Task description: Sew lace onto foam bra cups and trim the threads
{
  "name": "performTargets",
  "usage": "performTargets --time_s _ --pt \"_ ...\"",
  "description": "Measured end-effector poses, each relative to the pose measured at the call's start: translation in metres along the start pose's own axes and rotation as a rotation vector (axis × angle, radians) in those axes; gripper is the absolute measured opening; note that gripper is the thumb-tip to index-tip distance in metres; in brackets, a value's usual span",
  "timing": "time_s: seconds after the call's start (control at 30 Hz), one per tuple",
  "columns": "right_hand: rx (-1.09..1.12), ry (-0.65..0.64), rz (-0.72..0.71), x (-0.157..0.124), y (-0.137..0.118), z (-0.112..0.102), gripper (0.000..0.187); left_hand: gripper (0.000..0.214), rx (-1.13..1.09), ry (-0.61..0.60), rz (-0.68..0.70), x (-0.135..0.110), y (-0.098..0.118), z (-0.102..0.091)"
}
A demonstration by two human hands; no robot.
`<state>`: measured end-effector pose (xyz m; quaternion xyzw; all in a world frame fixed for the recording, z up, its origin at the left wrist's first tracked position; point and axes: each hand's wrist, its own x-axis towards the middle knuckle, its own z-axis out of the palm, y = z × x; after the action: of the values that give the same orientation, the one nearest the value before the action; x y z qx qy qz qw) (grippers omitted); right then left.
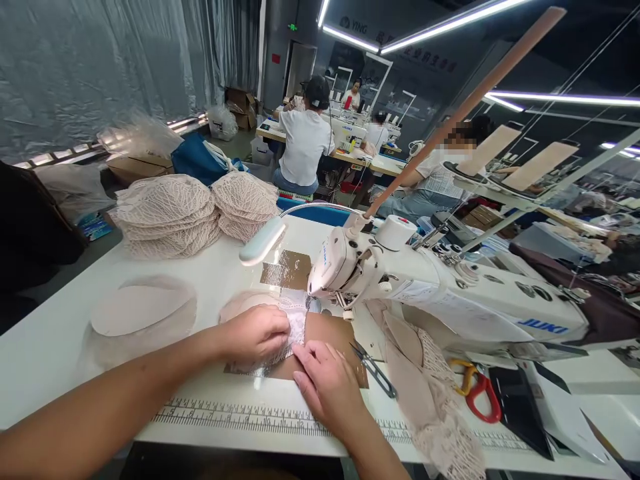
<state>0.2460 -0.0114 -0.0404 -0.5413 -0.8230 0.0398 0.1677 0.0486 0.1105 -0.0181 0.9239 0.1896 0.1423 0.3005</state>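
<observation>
A sheer beige cup piece with white lace lies beneath the head of a white sewing machine. My left hand is closed on the lace, its fingers curled and pinching the fabric left of the needle area. My right hand rests with fingers stretched out over the brown plate, its index fingertip touching the lace's near edge. Just right of that hand lie thread snips. The machine head partly hides the needle and presser foot.
Stacks of lace cups stand at the back left. A pale oval pad on sheer fabric lies left. Lace pieces trail down the right side, near red-handled scissors. A ruler strip runs along the front edge. People sit farther back.
</observation>
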Motion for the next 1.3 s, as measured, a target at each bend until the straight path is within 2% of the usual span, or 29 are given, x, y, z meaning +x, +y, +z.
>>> performTargets --time_s 0.13,0.53,0.83,1.07,1.17,1.3 --pt "-0.009 -0.031 0.025 0.0026 -0.0034 -0.0001 0.028 0.015 -0.014 0.0 -0.005 -0.0009 -0.0009 0.0002" --pt "0.04 0.054 0.021 -0.0032 -0.0009 0.005 0.019 0.018 -0.029 0.007 0.01 -0.0008 -0.001 -0.0011" --pt "0.04 0.071 0.046 -0.0041 -0.0014 0.0068 0.019 0.018 -0.03 0.017 0.011 -0.0014 0.0016 -0.003" --pt "-0.025 0.031 0.008 0.0031 -0.0027 0.0037 0.036 0.019 -0.038 0.023 0.007 -0.0011 0.0008 -0.0019" --pt "-0.039 0.002 0.02 0.0049 -0.0037 0.0039 0.032 0.02 -0.032 0.022 0.008 -0.0011 0.0008 -0.0023" --pt "-0.047 0.027 0.017 0.0039 -0.0039 0.0044 0.024 0.021 -0.032 0.026 0.014 -0.0007 0.0011 -0.003"
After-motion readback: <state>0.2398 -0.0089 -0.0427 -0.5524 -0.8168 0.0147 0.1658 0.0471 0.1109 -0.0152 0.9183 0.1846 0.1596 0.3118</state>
